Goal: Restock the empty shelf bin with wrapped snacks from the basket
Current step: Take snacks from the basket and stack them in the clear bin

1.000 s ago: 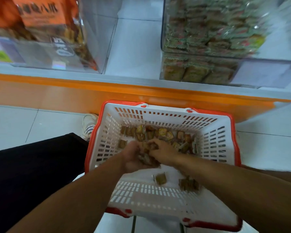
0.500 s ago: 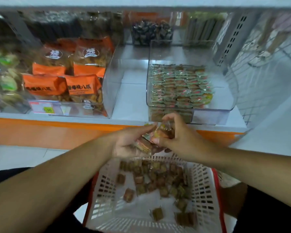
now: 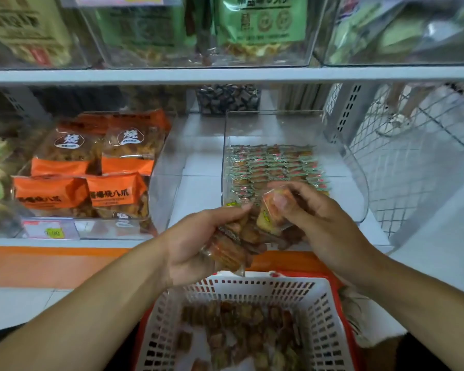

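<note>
Snacks [image 3: 236, 245] mid-transfer: left hand [image 3: 198, 242] cups a bunch, right hand [image 3: 314, 218] pinches one pkt, both above basket [image 3: 316, 298], just near of clear bin [image 3: 359, 188] w/ rows at right. Next, prob: reach far over bin's front wall, lay pkts down.

The bin [image 3: 359, 183] was clear, glossy plastic. The snacks [image 3: 272, 218] wore shiny see-through film wrappers. The basket [image 3: 319, 303] was matt white slotted plastic, red-rimmed. The shelf [image 3: 198, 76] looked smooth, painted metal, with a wire-mesh side.
</note>
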